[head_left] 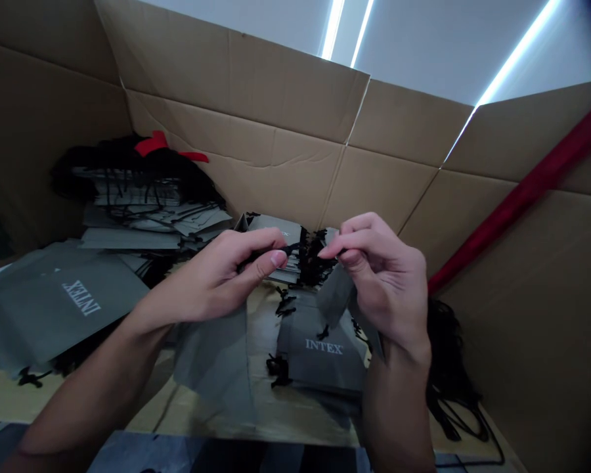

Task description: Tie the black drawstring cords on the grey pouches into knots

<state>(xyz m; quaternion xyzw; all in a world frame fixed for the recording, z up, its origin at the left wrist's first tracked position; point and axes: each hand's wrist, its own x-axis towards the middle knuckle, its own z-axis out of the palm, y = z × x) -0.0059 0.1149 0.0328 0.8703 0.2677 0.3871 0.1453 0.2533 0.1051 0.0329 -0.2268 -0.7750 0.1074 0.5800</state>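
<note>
My left hand [226, 269] is closed, its thumb and forefinger pinching a black cord [291, 249] that points toward my other hand. Below the left hand hangs a grey fabric pouch [217, 361]. My right hand [384, 276] is closed too, fingertips pinched close to the cord's end. Grey fabric [335, 292] hangs from the right fingers; whether it belongs to the same pouch I cannot tell. Under my hands, a stack of grey pouches printed INTEX [324, 347] lies on the wooden table [261, 328], with knotted black cord ends sticking out at its sides.
At the left lie more grey INTEX pouches [79, 299], with a tall pile of bundled pouches [138, 190] and a red strip [152, 143] behind. Black cords [443, 355] hang at the right. Cardboard walls [256, 105] enclose the table; a red band [522, 194] crosses the right one.
</note>
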